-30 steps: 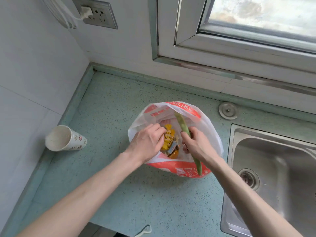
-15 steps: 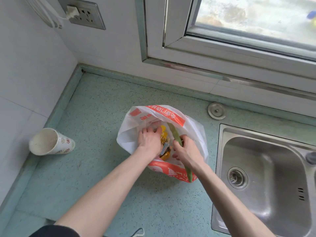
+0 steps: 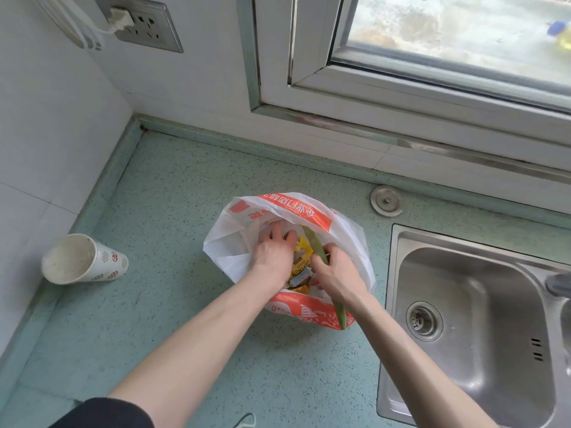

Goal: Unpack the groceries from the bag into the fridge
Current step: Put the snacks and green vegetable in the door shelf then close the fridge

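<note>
Both hands were down in the bag (image 3: pixel 234 242) beside the sink (image 3: pixel 463 319), left hand (image 3: pixel 273 257) fingers spread over light, crinkly, slippery yellow packets (image 3: pixel 301 262), right hand (image 3: pixel 336 274) curled round the stiff green pod (image 3: pixel 318 251) mid-length, likely the surest hold.

I see thin white plastic in the bag (image 3: pixel 234 248), crinkled and slightly glossy, with orange printed bands. Snack packets (image 3: pixel 301 267) inside look like shiny yellow foil or film. The long green vegetable (image 3: pixel 315 245) has a smooth, waxy skin. Countertop (image 3: pixel 173 193): speckled green stone-like surface, matt. Sink (image 3: pixel 463 291): brushed stainless steel, dull sheen. Cup (image 3: pixel 83 259): paper, matt, printed pattern. Wall tiles (image 3: pixel 46 118) look smooth and glazed. Socket plate (image 3: pixel 145 23): grey, satin finish.
</note>
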Available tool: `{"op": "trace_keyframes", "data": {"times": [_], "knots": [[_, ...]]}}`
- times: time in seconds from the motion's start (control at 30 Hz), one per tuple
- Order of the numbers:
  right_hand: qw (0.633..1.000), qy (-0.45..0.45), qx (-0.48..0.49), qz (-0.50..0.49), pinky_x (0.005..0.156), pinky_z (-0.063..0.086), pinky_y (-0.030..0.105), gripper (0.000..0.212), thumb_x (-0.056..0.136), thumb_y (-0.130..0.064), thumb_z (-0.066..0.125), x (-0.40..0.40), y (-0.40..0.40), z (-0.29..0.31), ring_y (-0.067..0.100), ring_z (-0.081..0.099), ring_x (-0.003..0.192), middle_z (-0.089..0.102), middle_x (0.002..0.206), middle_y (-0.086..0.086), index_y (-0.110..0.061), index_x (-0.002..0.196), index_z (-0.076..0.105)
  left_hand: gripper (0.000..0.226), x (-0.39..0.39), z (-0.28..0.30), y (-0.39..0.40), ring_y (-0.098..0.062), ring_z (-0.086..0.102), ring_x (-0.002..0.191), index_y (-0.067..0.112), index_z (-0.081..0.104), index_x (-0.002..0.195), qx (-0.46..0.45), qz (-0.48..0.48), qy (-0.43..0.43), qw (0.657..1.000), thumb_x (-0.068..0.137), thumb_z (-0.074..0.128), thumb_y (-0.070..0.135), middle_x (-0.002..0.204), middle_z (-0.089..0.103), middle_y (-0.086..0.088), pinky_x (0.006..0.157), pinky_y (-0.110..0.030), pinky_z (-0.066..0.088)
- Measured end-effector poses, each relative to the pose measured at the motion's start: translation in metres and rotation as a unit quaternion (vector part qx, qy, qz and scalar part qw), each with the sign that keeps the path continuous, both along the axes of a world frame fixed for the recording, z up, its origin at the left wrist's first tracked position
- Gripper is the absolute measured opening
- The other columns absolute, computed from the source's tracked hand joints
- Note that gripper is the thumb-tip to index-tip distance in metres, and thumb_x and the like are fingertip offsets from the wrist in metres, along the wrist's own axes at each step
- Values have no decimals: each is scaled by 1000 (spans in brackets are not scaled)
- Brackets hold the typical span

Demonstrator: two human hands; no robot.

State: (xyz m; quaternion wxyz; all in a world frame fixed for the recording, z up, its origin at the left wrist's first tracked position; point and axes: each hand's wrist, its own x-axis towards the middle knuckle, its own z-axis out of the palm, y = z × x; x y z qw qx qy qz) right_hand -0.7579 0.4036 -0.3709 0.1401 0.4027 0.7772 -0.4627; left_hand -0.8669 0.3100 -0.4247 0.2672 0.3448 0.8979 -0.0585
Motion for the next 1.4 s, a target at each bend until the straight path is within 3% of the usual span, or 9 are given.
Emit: {"op": "trace_keyframes", "data": {"times": [0.27,0.4,0.6,0.77,0.87,0.97,1.07,1.2,1.4], "knots": [[1000,11,-2,-9,83,60,52,14,99,-32,47,-2,4,-1,25,73,83,72,94,4,-23,109,50,56,-2,21,-20,-42,50,119,10,32,147,161,80,-48,983,95,49,0,140,36,-20,97,-51,46],[1000,10,-4,-7,82,61,52,12,101,-29,47,0,5,-1,24,74,80,72,91,5,-21,110,51,59,-1,17,-22,-42,48,120,11,28,151,168,109,-52,978,96,48,5,139,38,-22,99,-52,46],[1000,7,-2,-11,82,61,53,14,100,-31,46,0,7,-3,24,74,80,73,91,5,-21,108,53,36,1,21,-19,-38,50,113,9,38,138,231,212,-65,947,102,38,15,126,48,-20,96,-48,44],[1000,8,1,-9,83,60,54,14,100,-33,46,-2,5,-5,27,73,84,71,94,5,-22,108,52,22,-6,20,-17,-32,62,99,16,55,107,269,266,-121,918,103,40,31,109,64,-12,89,-45,51],[1000,9,3,-10,81,60,52,11,100,-30,47,-1,5,-7,26,73,81,72,90,6,-21,102,53,13,-11,13,-15,-31,64,97,15,59,108,287,183,-79,937,103,53,26,108,65,-9,77,-39,51],[1000,13,8,-13,82,60,51,9,99,-30,48,2,7,-10,26,73,81,72,91,6,-23,100,53,40,-21,2,-5,-37,62,114,18,52,140,218,-6,-8,976,102,58,30,135,59,-13,88,-46,56],[1000,17,11,-19,82,60,51,6,99,-30,49,4,13,-14,25,73,81,73,92,5,-30,93,50,47,-24,-8,10,-39,60,119,20,45,143,131,-106,44,985,100,61,28,136,57,-16,94,-47,55],[999,21,7,-23,82,61,50,5,100,-30,49,6,17,-16,21,74,78,73,93,3,-26,101,53,40,-19,-12,20,-39,58,119,18,52,132,27,-132,89,987,95,67,21,131,56,-15,92,-46,56],[999,37,24,-5,82,60,49,9,100,-28,54,6,19,-17,23,73,84,71,97,2,-23,108,54,27,-10,22,4,-35,67,104,13,54,126,43,-113,105,987,99,54,10,118,65,-14,74,-41,49]]}}
